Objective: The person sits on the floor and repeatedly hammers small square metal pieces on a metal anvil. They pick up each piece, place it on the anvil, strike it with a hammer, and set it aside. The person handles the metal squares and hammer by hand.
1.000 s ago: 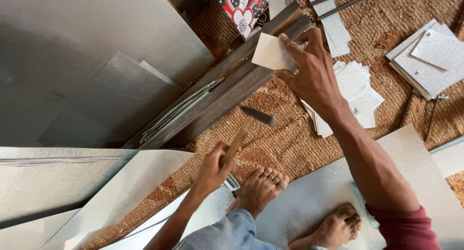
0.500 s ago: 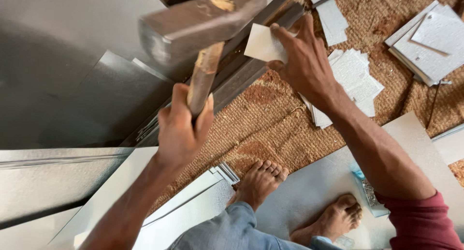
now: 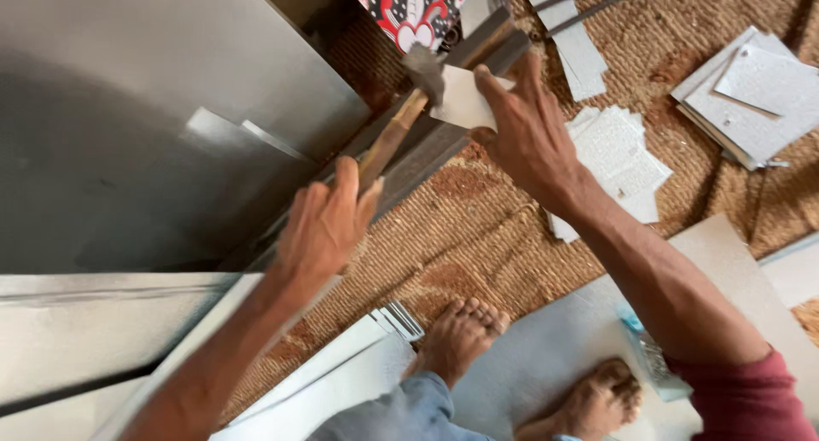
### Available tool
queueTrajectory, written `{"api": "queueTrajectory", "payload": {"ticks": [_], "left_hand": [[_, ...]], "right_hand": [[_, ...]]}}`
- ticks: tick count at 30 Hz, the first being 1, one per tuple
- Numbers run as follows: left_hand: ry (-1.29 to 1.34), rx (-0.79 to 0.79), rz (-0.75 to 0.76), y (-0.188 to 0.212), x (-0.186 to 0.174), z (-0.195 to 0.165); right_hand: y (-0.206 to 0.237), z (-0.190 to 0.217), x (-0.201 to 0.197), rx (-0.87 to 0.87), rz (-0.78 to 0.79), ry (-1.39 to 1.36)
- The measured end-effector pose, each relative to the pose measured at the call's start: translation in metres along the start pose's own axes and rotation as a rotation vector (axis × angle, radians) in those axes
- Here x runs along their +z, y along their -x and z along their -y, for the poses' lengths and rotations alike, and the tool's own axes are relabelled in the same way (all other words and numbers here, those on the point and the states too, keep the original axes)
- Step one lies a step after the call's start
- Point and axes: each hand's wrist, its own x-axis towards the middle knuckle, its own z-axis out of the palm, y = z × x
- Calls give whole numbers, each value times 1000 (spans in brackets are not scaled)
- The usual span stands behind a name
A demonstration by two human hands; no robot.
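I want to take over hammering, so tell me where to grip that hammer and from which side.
Grip the hammer low on its wooden handle, about where the left hand wraps it now, likely best from the near side. The handle slants toward the person, and its head lies against the small sheet that the right hand steadies.

A brown woven fibre mat [image 3: 478, 236] covered the floor. Above the left hand [image 3: 322, 228], a dark metal bar [image 3: 426, 142] lay across it diagonally, running under the right hand [image 3: 529, 138]. Left of the left hand lay large grey metal sheets [image 3: 128, 134]. Just right of the right hand sat a heap of small pale cut pieces [image 3: 618, 155], and further right a stack of grey square plates [image 3: 751, 95]. Below the right forearm lay a flat grey sheet [image 3: 546, 356], with two bare feet [image 3: 456, 339] resting by it.
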Motion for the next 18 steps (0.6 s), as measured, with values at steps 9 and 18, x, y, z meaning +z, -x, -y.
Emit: {"api": "queueTrajectory", "payload": {"ticks": [9, 18], "left_hand": [[106, 63, -19, -7, 0, -4], [843, 4, -104, 11, 16, -31]], "right_hand": [[5, 1, -3, -25, 8, 36], [5, 1, 3, 12, -3, -4]]}}
